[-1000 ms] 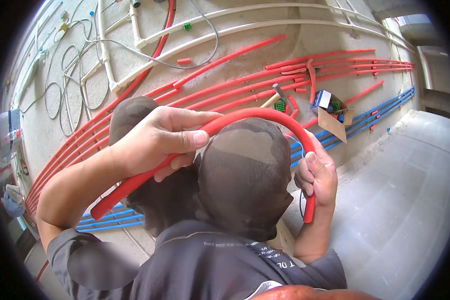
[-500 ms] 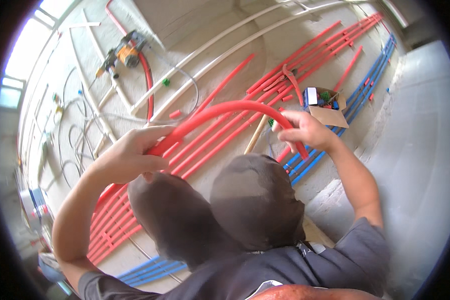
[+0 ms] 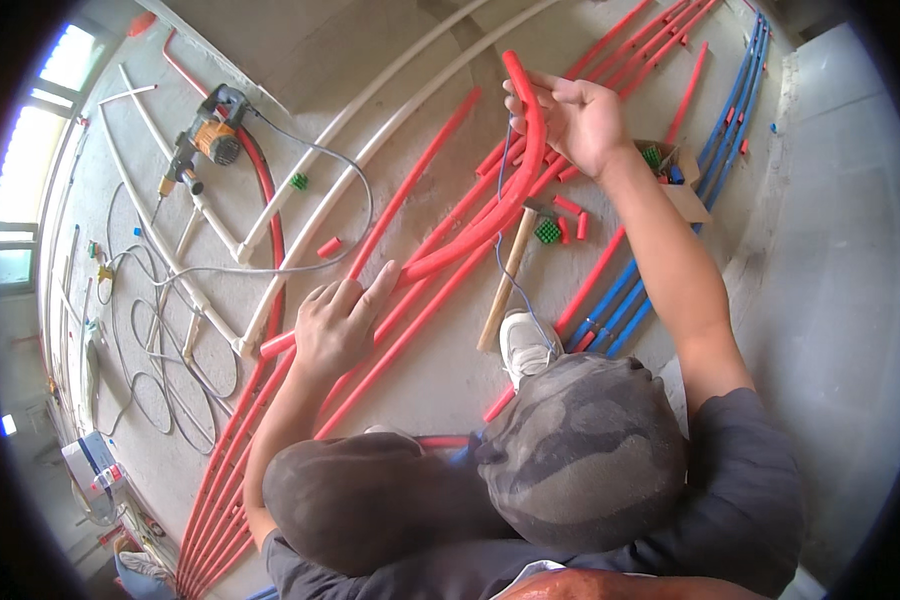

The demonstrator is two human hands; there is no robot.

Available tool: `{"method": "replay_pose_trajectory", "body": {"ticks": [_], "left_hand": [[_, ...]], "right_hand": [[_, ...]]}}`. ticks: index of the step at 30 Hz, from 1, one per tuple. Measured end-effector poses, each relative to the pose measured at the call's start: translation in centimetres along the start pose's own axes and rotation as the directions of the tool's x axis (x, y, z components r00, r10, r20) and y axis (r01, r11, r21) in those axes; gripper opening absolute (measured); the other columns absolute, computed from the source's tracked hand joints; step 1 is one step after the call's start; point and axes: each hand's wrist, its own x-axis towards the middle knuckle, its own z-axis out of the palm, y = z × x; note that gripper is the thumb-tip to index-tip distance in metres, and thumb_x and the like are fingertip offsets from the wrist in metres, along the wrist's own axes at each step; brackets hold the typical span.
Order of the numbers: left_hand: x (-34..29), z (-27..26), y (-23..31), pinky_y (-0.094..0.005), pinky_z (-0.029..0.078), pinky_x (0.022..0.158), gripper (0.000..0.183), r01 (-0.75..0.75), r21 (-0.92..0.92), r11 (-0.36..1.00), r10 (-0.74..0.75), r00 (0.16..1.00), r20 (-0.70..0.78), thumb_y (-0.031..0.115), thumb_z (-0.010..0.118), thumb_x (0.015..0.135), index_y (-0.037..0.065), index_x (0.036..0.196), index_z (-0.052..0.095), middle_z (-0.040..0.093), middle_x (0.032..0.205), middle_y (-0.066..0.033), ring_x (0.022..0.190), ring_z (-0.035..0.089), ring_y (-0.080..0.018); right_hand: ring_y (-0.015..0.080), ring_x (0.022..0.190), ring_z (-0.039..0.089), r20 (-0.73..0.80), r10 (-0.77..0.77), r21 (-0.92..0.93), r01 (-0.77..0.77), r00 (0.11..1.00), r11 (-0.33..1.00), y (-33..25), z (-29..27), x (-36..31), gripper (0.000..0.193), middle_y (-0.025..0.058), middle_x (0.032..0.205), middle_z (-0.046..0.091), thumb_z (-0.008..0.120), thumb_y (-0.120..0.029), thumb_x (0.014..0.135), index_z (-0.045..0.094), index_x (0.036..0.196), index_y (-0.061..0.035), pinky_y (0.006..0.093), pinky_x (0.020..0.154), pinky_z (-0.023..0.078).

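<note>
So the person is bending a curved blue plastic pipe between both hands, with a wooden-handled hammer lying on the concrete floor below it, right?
Not quite: the head view shows the curved plastic pipe is red, not blue. Both the left hand and right hand are on it, and the wooden-handled hammer lies on the concrete floor.

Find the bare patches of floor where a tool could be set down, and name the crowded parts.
Bare concrete lies between the white pipes and the hammer, and the grey slab right of the blue pipes. Crowded: the red pipe runs and the looped cables.
</note>
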Motion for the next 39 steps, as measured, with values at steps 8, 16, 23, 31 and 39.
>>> {"method": "replay_pose_trajectory", "body": {"ticks": [8, 16, 23, 31, 39], "left_hand": [[-1.7, 5.6, 1.6, -0.0472, 0.054, 0.066, 0.04, 0.365, 0.04, 0.93, -0.368, 0.923, 0.114, 0.043, 0.079, 0.098, 0.008, 0.087, 0.063, 0.07, 0.077, -0.0117, 0.07, 0.073, -0.0343], [-2.2, 7.2, 2.9, -0.0507, 0.055, 0.065, 0.043, 0.55, 0.039, 0.834, -0.55, 0.825, 0.129, 0.044, 0.08, 0.099, 0.005, 0.089, 0.067, 0.071, 0.077, -0.0156, 0.069, 0.071, -0.0382], [-4.7, 8.7, 0.9, -0.0536, 0.056, 0.074, 0.039, 0.654, 0.004, 0.756, -0.647, 0.747, 0.15, 0.041, 0.079, 0.098, 0.004, 0.095, 0.067, 0.074, 0.088, -0.0179, 0.082, 0.073, -0.0422], [-9.8, 12.2, -2.8, -0.049, 0.054, 0.08, 0.026, 0.632, 0.119, 0.766, -0.643, 0.752, 0.142, 0.031, 0.077, 0.1, 0.006, 0.102, 0.07, 0.075, 0.098, -0.0142, 0.093, 0.073, -0.0357], [-11.3, 13.6, -4.0, -0.0503, 0.055, 0.083, 0.018, 0.613, 0.153, 0.775, -0.627, 0.775, 0.078, 0.018, 0.075, 0.094, 0.008, 0.108, 0.07, 0.072, 0.098, -0.0135, 0.095, 0.072, -0.0353]], "right_hand": [[0.005, 0.05, 0.035, -0.268, 0.084, 0.087, -0.062, 0.96, 0.994, 7.7, -3.5, 5.1, 0.029, -0.0091, 0.064, 0.042, 0.071, -0.034, 0.111, 0.06, 0.099, -0.01, 0.0262, 0.048, 0.028], [0.0066, 0.05, 0.035, -0.371, 0.028, 0.011, -0.026, 0.928, 1.0, 10.3, -3.9, 9.3, 0.031, -0.0087, 0.064, 0.043, 0.072, -0.037, 0.11, 0.058, 0.097, -0.0115, 0.0289, 0.049, 0.027], [0.0059, 0.05, 0.039, -0.292, 0.054, -0.124, -0.094, 0.955, 0.988, 10.7, -8.7, 14.6, 0.033, -0.007, 0.064, 0.048, 0.073, -0.039, 0.109, 0.061, 0.095, -0.0113, 0.0278, 0.049, 0.032], [0.0177, 0.072, 0.068, -0.116, -0.026, -0.968, -0.108, 0.993, 0.225, 11.5, -12.9, 20.7, 0.05, 0.0042, 0.084, 0.072, 0.068, -0.051, 0.11, 0.07, 0.104, -0.0016, 0.0353, 0.07, 0.053], [0.0428, 0.117, 0.073, -0.314, 0.13, -0.938, -0.286, 0.94, -0.195, 10.6, -12.2, 15.5, 0.087, 0.0253, 0.109, 0.078, 0.043, -0.081, 0.107, 0.076, 0.112, -0.0002, 0.0565, 0.098, 0.054]]}}
